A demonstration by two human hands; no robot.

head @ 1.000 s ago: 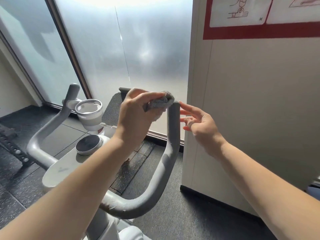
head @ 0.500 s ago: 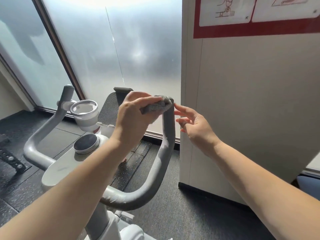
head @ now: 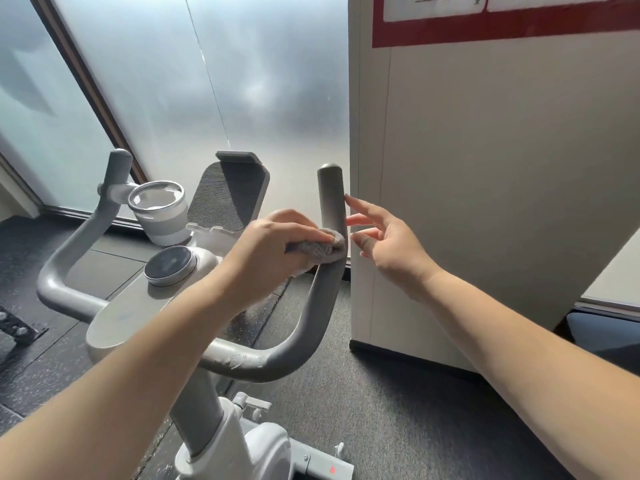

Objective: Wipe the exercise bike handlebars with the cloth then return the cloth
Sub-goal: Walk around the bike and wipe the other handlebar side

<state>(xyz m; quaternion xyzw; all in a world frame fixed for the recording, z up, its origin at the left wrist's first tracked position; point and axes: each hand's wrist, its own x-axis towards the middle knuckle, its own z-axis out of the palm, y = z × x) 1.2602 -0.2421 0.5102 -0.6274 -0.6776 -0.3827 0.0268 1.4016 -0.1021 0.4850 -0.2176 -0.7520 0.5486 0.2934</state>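
1. The left hand [head: 273, 244] grips a bunched grey cloth [head: 320, 247], fingers curled over it, and presses it against the inner side of the right handlebar [head: 330, 216].
2. The cloth sits partway up that upright bar, below its rounded tip, at about 12 o'clock from the middle of the view.
3. The right hand [head: 388, 244] is at 3 o'clock of the bar, fingers straight and spread, holding nothing; its fingertips [head: 348, 197] are touching or just beside the bar's outer side, and I cannot tell which.
4. The left handlebar [head: 65, 258] curves up at 9 o'clock, well apart from both hands.
5. Between the bars, at 10 to 11 o'clock of the cloth, stand a white cup holder [head: 159, 209], a round dial [head: 170, 265] and a tilted tablet stand [head: 227, 194].
6. A pale wall panel [head: 485, 185] with a red band rises at 3 o'clock, just beside the right bar.
7. A frosted window [head: 207, 81] fills the 12 o'clock background; dark floor [head: 398, 410] lies below.
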